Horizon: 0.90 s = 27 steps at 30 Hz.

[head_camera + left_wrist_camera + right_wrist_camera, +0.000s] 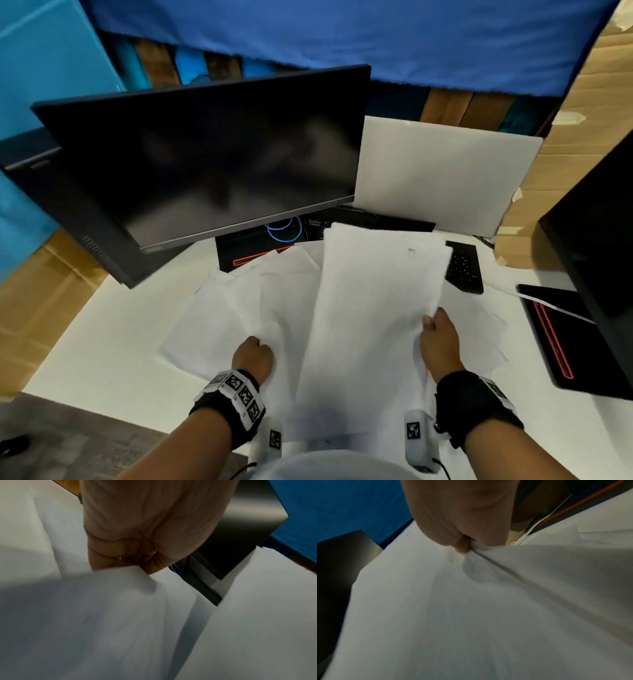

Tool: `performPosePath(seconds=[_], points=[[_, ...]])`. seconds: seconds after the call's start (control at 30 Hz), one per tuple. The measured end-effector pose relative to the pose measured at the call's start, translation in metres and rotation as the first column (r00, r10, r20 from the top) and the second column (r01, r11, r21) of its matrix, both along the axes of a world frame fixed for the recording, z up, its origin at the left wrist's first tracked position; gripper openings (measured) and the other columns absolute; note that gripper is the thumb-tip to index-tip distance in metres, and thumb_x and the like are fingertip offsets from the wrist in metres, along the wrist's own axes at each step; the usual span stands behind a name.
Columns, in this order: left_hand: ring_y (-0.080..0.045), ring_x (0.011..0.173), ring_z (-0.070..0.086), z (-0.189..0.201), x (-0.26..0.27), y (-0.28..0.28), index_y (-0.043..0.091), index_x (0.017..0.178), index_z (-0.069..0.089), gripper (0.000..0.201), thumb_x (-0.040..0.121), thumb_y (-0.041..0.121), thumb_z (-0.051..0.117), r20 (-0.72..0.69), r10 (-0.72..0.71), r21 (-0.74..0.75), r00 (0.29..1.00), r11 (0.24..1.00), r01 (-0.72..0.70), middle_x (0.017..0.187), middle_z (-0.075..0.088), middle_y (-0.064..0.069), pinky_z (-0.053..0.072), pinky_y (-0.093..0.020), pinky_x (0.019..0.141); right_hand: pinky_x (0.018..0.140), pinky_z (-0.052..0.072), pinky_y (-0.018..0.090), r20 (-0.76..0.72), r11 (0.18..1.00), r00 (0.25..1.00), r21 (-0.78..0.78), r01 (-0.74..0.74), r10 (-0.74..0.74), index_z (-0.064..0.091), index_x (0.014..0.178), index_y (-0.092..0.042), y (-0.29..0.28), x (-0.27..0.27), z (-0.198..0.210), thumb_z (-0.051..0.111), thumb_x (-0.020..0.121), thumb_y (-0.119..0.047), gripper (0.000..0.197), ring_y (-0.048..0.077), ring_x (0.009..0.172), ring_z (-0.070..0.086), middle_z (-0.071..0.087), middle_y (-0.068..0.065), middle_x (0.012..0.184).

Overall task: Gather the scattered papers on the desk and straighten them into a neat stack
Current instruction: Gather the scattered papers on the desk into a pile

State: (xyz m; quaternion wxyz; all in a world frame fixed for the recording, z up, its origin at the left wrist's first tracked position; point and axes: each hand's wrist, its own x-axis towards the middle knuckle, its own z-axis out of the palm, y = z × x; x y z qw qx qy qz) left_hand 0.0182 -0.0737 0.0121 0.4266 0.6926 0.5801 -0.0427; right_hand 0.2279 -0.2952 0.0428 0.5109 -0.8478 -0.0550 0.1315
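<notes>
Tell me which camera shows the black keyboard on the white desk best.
The head view: the black keyboard shows to the right of the raised white paper sheets held by the right hand, its left part hidden behind them. The left wrist and right wrist views show paper, hand and dark equipment; no keyboard can be made out there.

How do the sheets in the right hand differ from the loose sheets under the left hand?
The bundle in the right hand is lifted and roughly squared, its edges nearly aligned; the loose sheets under the left hand lie fanned at different angles on the desk. The bundle is pinched at its right edge; the loose sheets are gripped near their front edge. Both are plain white paper.
</notes>
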Motion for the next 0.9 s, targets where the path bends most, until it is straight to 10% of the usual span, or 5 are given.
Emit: performPosePath(seconds=[0.1, 0.27, 0.53, 0.63, 0.9], points=[[-0.043, 0.109, 0.052, 0.003, 0.002, -0.003, -0.002, 0.113, 0.056, 0.033, 0.086, 0.010, 0.042, -0.010, 0.144, 0.054, 0.990, 0.988, -0.143, 0.125, 0.049, -0.025, 0.045, -0.041, 0.095, 0.082, 0.033, 0.024, -0.034, 0.982, 0.995, -0.163, -0.097, 0.093, 0.045, 0.081, -0.008, 0.016, -0.012, -0.007, 0.040, 0.093, 0.001, 0.016, 0.024, 0.096, 0.054, 0.054, 0.014, 0.094], [-0.043, 0.111, 0.052, 0.005, 0.008, 0.005, -0.010, 0.118, 0.047, 0.035, 0.090, 0.008, 0.035, 0.219, 0.311, -0.093, 0.925, 0.950, -0.298, 0.125, 0.051, -0.028, 0.043, -0.042, 0.092, 0.098, 0.037, 0.034, -0.200, 0.937, 0.975, -0.313, -0.153, 0.092, 0.042, 0.129, 0.005, 0.036, -0.036, -0.025, 0.037, 0.096, -0.006, 0.035, 0.036, 0.122, 0.048, 0.049, 0.025, 0.133], [-0.030, 0.096, 0.052, -0.004, 0.013, -0.010, 0.014, 0.122, 0.030, 0.041, 0.090, 0.027, 0.053, 0.393, 0.507, -0.328, 0.767, 0.856, -0.399, 0.123, 0.052, -0.018, 0.044, -0.041, 0.091, 0.100, 0.035, 0.029, -0.280, 0.938, 0.940, -0.226, -0.263, 0.196, 0.035, 0.136, 0.000, 0.046, -0.052, -0.015, 0.033, 0.097, -0.004, 0.040, 0.031, 0.124, 0.046, 0.049, 0.022, 0.134], [-0.025, 0.108, 0.048, -0.004, 0.013, -0.012, 0.019, 0.140, 0.016, 0.082, 0.079, 0.015, 0.071, 0.442, 0.360, -0.333, 0.821, 0.916, -0.223, 0.124, 0.039, -0.001, 0.043, -0.043, 0.101, 0.093, 0.033, 0.022, -0.276, 0.925, 0.928, -0.215, -0.313, 0.250, 0.035, 0.138, -0.007, 0.047, -0.056, -0.016, 0.034, 0.098, -0.008, 0.041, 0.026, 0.121, 0.048, 0.051, 0.013, 0.128], [-0.025, 0.091, 0.057, 0.003, -0.006, 0.005, 0.011, 0.107, 0.051, 0.048, 0.071, 0.029, 0.077, 0.363, 0.135, -0.058, 0.922, 0.991, -0.122, 0.101, 0.062, -0.005, 0.046, -0.033, 0.079, 0.084, 0.031, 0.021, -0.155, 0.949, 0.969, -0.221, -0.224, 0.192, 0.051, 0.108, -0.011, 0.063, -0.046, -0.019, 0.031, 0.089, 0.004, 0.031, 0.022, 0.095, 0.051, 0.054, 0.001, 0.093]])
